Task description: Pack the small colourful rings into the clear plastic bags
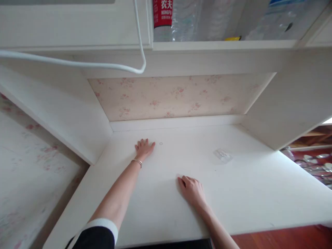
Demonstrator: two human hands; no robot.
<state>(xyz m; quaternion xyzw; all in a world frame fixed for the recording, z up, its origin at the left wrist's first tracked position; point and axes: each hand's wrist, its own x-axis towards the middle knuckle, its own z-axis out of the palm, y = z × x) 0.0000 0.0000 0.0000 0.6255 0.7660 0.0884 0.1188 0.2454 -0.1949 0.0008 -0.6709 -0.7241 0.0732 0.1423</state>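
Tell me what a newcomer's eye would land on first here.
First, probably the two bare hands on the white surface: the left hand spread flat toward the back, the right hand loosely curled nearer the front. Next, the red label on a bottle at the top of the picture, and the white cable crossing the upper left.

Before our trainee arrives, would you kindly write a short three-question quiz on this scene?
1. True or false: the left hand reaches farther back on the desk than the right hand.
2. On which side is the bracelet worn: (a) left; (b) right; (c) both?
3. Fill in: the small clear packet lies nearer the ____ hand.

Key: 1. True. 2. (a). 3. Right.
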